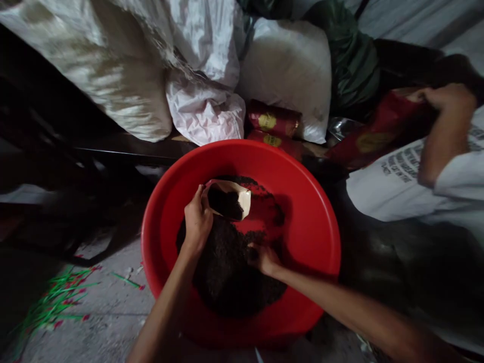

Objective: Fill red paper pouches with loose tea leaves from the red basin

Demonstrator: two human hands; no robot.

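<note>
A big red plastic basin (310, 201) sits on the floor, holding a heap of dark loose material (230, 272). My left hand (197, 222) grips an open cream paper pouch (242, 197), tilted over the heap and partly filled with the dark material. My right hand (262, 258) is curled with its fingers dug into the heap, closed on a pinch of it.
White sacks (128, 85) and a green bag (351, 60) pile behind the basin, with red printed packets (274, 121) beside them. Another person in a white shirt (401, 181) sits at right, a hand (449, 98) on a red packet. Green and red strips (56, 297) litter the floor.
</note>
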